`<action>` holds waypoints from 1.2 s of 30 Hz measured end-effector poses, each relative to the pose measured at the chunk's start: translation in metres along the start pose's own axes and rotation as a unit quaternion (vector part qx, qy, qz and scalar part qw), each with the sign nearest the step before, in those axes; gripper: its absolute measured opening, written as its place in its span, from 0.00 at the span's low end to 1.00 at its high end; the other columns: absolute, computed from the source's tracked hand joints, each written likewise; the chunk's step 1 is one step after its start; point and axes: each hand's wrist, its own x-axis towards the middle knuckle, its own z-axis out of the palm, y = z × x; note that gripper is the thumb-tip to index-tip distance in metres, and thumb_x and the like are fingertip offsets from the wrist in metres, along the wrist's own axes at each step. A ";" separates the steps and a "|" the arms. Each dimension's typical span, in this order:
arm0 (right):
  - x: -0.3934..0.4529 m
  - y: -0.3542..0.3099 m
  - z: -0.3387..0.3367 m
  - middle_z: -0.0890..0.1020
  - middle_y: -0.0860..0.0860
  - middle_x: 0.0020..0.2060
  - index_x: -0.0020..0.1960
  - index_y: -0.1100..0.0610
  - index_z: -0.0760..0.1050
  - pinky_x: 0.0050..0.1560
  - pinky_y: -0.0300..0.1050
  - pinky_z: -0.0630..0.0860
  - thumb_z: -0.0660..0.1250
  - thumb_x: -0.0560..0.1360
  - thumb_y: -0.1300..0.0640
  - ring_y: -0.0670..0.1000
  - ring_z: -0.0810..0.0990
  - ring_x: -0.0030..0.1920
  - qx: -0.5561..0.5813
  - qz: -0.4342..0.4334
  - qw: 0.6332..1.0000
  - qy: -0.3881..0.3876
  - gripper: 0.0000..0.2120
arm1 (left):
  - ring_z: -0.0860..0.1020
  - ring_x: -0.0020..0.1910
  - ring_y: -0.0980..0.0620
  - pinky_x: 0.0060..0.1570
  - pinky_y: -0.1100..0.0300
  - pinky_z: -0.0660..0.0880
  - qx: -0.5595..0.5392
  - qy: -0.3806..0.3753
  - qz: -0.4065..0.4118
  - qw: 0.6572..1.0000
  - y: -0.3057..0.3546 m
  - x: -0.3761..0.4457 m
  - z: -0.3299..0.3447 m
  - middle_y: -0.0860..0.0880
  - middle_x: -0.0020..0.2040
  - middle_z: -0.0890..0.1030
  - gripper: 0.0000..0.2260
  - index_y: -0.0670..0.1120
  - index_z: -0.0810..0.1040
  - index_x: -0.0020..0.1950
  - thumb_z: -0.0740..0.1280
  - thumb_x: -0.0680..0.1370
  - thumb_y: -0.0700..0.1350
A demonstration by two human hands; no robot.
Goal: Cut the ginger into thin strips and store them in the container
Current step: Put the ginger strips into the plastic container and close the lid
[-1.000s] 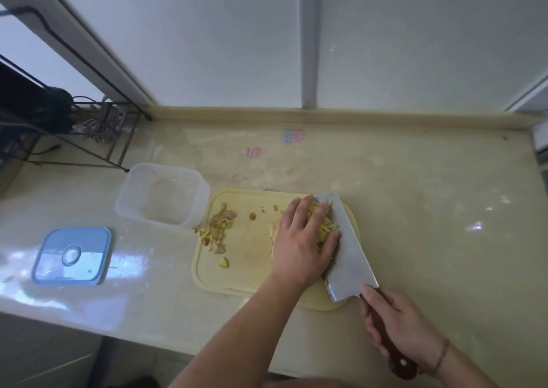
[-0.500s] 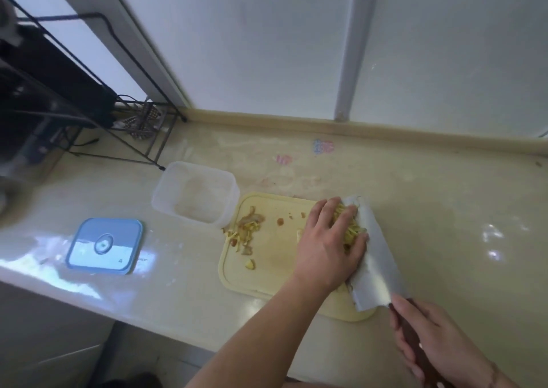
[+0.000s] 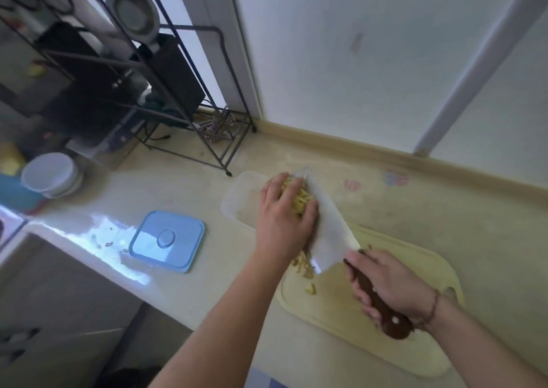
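While cleaver-borne, ginger strips touch left hand.

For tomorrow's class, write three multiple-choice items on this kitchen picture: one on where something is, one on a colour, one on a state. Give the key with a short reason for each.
1. Where is the pile of ginger strips?
A. In the white bowl
B. On the cleaver blade, above the container
C. On the lid

2. What colour is the lid on the counter?
A. Red
B. Blue
C. Black

3. What state is the container in?
A. Open, lid off
B. Closed with its lid
C. Upside down

Key:
1 B: the left hand presses the strips against the cleaver, whose handle the right hand grips, over the container.
2 B: the square lid is light blue.
3 A: the lid lies apart on the counter, left of the container.
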 end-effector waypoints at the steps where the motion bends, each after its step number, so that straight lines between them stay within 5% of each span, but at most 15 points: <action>1: 0.011 -0.006 0.006 0.68 0.58 0.22 0.40 0.62 0.68 0.19 0.36 0.65 0.58 0.83 0.52 0.50 0.65 0.17 -0.017 0.000 1.000 -0.002 0.17 | 0.73 0.65 0.39 0.67 0.46 0.72 0.002 0.004 -0.015 1.000 -0.011 0.004 -0.001 0.43 0.67 0.76 0.22 0.46 0.81 0.65 0.66 0.76 0.56; 6: 0.047 -0.020 0.022 0.70 0.57 0.22 0.39 0.60 0.69 0.20 0.38 0.66 0.59 0.83 0.50 0.51 0.66 0.18 -0.080 0.007 0.997 0.003 0.18 | 0.72 0.67 0.41 0.68 0.45 0.71 -0.008 -0.008 -0.067 0.998 -0.048 0.013 0.004 0.42 0.69 0.75 0.23 0.45 0.79 0.67 0.66 0.77 0.55; 19: 0.040 -0.032 0.023 0.72 0.55 0.23 0.38 0.58 0.69 0.21 0.39 0.66 0.61 0.82 0.45 0.52 0.67 0.19 -0.221 -0.004 0.972 0.076 0.20 | 0.74 0.64 0.43 0.68 0.47 0.68 0.025 0.013 -0.053 0.998 -0.056 0.012 -0.002 0.42 0.63 0.79 0.19 0.41 0.79 0.62 0.64 0.76 0.50; 25: 0.032 -0.046 0.018 0.71 0.49 0.24 0.34 0.56 0.65 0.27 0.44 0.66 0.60 0.80 0.42 0.47 0.68 0.22 -0.424 -0.065 0.897 0.106 0.23 | 0.75 0.61 0.44 0.67 0.57 0.63 0.031 0.006 -0.082 0.996 -0.064 0.006 -0.008 0.46 0.57 0.81 0.12 0.42 0.82 0.56 0.68 0.74 0.42; 30: 0.028 -0.048 0.021 0.73 0.48 0.27 0.33 0.54 0.67 0.33 0.47 0.67 0.57 0.80 0.40 0.49 0.73 0.29 -0.518 -0.094 0.840 0.131 0.23 | 0.72 0.57 0.55 0.62 0.62 0.64 -0.045 0.049 -0.128 0.990 -0.055 0.008 -0.012 0.52 0.52 0.81 0.06 0.44 0.81 0.52 0.65 0.78 0.42; 36: 0.010 -0.052 0.015 0.74 0.49 0.27 0.32 0.54 0.67 0.33 0.48 0.69 0.58 0.80 0.40 0.50 0.73 0.28 -0.508 -0.091 0.848 0.123 0.24 | 0.74 0.50 0.52 0.55 0.60 0.66 -0.031 0.060 -0.114 0.991 -0.051 0.006 -0.008 0.53 0.45 0.81 0.06 0.46 0.81 0.45 0.68 0.80 0.46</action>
